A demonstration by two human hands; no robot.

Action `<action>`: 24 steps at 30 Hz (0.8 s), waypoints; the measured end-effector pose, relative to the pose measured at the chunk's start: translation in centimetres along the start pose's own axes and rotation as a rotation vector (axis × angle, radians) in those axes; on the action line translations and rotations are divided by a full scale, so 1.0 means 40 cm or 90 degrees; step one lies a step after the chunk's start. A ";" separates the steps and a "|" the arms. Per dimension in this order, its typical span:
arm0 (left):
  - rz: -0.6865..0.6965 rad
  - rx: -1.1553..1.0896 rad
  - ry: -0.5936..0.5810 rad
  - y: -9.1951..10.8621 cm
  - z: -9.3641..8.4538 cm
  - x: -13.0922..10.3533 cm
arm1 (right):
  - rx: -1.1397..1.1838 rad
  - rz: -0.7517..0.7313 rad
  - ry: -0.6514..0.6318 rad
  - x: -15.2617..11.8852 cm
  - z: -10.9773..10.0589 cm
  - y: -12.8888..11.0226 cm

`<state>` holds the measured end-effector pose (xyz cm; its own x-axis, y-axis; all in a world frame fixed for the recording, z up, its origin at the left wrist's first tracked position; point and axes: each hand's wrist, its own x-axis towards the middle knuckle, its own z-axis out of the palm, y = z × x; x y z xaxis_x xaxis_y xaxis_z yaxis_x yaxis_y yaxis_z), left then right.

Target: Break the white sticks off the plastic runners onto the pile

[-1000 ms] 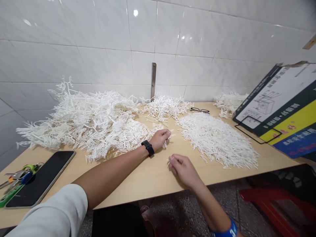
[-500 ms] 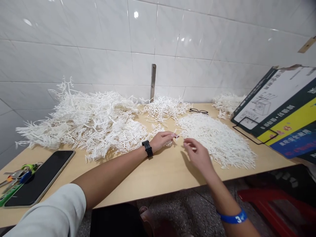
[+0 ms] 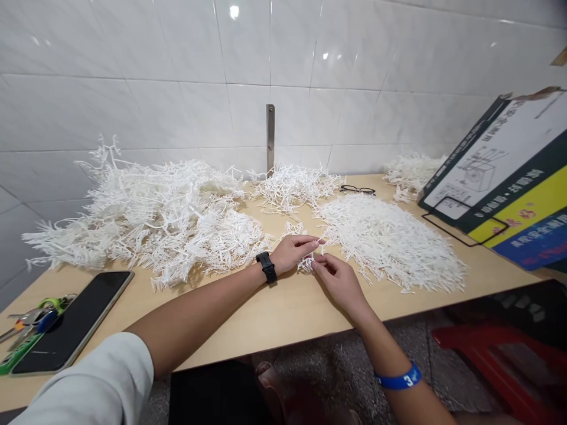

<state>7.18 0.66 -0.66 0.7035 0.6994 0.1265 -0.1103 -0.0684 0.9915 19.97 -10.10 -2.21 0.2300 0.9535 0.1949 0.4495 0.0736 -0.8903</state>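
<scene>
My left hand point(image 3: 293, 252), with a black watch on its wrist, pinches a white branched plastic piece point(image 3: 311, 256) between thumb and fingers. Close in front of it, my right hand point(image 3: 340, 282) has its thumb and forefinger closed at the lower part of that piece. The fingers partly hide what they grip. To the left rises a big tangled heap of white branched plastic pieces point(image 3: 177, 212). Right of my hands spreads a flat pile of small white plastic bits point(image 3: 390, 242). A smaller branched heap point(image 3: 295, 184) lies behind.
Eyeglasses point(image 3: 358, 189) lie behind the flat pile. At the right leans a printed cardboard box point(image 3: 500, 171), with another white heap point(image 3: 411, 171) beside it. A phone point(image 3: 73, 324) and keys point(image 3: 35, 321) rest at the left. A red stool point(image 3: 482, 360) stands below the table.
My right hand has moved left to my left hand, and its fingertips have closed at the white piece. The left hand stays nearly in place. The view has shifted slightly.
</scene>
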 end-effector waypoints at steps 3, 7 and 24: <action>0.019 0.062 0.011 -0.001 -0.001 0.000 | -0.012 -0.004 -0.029 -0.002 0.002 -0.006; 0.033 0.141 0.006 0.000 0.003 -0.002 | -0.031 -0.032 -0.089 -0.006 -0.001 -0.013; 0.071 0.201 -0.120 0.009 -0.015 -0.004 | 0.055 0.027 0.011 -0.021 -0.013 -0.024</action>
<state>6.61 0.94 -0.35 0.8194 0.5340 0.2084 0.0071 -0.3729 0.9278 19.79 -11.11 -1.31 0.2631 0.9510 0.1624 0.3623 0.0586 -0.9302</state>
